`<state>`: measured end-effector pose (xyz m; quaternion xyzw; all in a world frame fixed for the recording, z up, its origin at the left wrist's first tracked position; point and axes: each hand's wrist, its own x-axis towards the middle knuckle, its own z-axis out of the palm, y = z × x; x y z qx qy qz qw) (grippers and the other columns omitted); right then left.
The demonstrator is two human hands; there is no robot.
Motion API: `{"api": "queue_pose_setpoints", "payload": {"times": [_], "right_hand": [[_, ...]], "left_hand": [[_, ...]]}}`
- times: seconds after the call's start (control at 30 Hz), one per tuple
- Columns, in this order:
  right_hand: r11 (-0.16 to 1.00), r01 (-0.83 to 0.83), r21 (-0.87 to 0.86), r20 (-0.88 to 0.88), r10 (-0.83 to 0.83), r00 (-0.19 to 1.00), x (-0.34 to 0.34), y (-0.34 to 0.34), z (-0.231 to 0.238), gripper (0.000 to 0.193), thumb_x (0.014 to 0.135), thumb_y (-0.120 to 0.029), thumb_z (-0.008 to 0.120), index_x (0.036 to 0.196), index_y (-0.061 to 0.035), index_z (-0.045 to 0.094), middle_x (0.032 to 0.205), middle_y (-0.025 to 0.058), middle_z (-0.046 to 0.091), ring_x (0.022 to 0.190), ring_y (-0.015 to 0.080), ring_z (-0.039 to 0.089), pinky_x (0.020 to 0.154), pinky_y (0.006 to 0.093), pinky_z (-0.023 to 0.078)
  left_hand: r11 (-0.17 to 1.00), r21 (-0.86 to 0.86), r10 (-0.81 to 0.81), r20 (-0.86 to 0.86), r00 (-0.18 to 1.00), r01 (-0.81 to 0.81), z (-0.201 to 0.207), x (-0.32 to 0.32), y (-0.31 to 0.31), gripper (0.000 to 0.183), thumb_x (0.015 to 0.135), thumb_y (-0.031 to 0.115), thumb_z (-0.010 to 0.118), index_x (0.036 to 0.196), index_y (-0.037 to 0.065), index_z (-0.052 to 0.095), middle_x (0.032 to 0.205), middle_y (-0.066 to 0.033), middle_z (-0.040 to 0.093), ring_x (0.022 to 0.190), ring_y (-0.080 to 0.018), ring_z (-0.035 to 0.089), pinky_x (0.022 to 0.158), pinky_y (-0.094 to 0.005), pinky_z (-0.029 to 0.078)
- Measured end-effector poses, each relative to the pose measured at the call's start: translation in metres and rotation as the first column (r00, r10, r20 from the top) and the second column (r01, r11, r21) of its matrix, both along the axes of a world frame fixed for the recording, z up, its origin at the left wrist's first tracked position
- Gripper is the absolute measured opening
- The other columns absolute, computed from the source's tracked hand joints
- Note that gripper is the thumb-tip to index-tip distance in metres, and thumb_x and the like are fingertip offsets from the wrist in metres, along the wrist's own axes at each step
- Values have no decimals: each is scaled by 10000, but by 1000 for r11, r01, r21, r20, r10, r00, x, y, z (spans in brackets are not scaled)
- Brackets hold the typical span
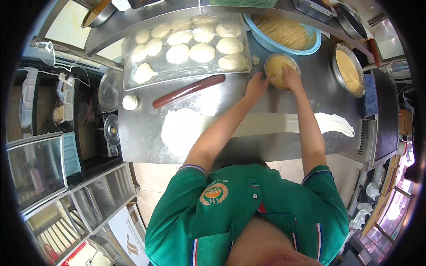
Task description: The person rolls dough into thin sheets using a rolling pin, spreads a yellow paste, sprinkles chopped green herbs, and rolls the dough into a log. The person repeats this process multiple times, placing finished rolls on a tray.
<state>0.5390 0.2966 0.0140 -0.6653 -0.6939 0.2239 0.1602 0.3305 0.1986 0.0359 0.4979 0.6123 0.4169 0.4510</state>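
the steel worktable (222, 95) fills the middle of the view, and across it, just in front of the person, lies a long stretched sheet of dough (266, 124), its long axis running left to right, wide and rounded at the left end and tapering to a thin tail at the right. beyond it at the far left sits a tray of dough balls (186, 46) under clear film, with a reddish rolling pin (189, 91) lying slanted just in front of the tray. a blue basin (284, 33) of pale filling stands at the far edge and a metal pan (349, 73) of yellow mix to the right. both arms reach forward over the dough sheet to a small metal bowl (282, 71) of yellow filling, which lies straight ahead, beyond the sheet and just right of centre. the left hand (257, 86) rests against the bowl's left rim, fingers loosely curled, steadying it and gripping nothing else. the right hand (292, 76) is the nearer, right in the bowl with its fingers bent down into the filling; whether they have closed on a lump i cannot tell. a single loose dough ball (130, 102) sits alone at the table's left.
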Motion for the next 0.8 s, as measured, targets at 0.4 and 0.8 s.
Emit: {"api": "queue_pose_setpoints", "payload": {"times": [0.4,0.8], "right_hand": [[875,-460,-152,-18,463,886,-17,-21,79,424,1060,-341,471,1171,-7,708,1154,239,707,1092,389,663,934,423,500],[998,-50,-27,-66,48,997,-13,-5,46,493,1068,-386,416,1110,16,698,1077,280,700,1067,456,650,925,524,489]], "left_hand": [[943,-331,171,430,886,-22,-22,31,18,198,1014,150,555,968,-26,633,731,-129,696,632,-241,740,520,-314,559],[947,-149,309,176,935,-285,-12,16,21,204,932,126,647,797,-11,580,692,-121,652,544,-209,664,510,-348,524]]}}
